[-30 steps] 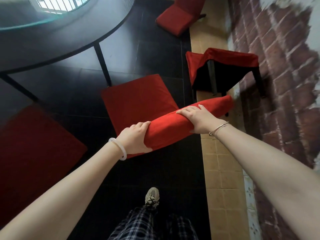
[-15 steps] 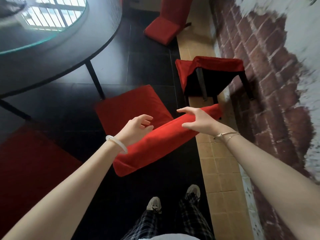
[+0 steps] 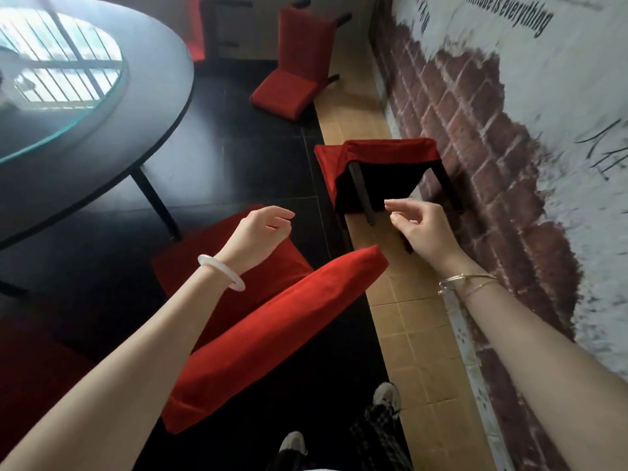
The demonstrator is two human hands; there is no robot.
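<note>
Both arms stretch forward. The left hand (image 3: 263,232) is loosely curled and empty. The right hand (image 3: 421,232), at its 3 o'clock, is relaxed and empty too. The chair back (image 3: 278,334) slants at their 6 o'clock, clear of both hands.

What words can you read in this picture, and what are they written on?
"Attitude is everything": black print on the white part of the wall; the picture's top edge clips the first word.
Red marks on the wall to the left of it: too blurred to read.
Black brush strokes lower on the wall: not readable.
</note>
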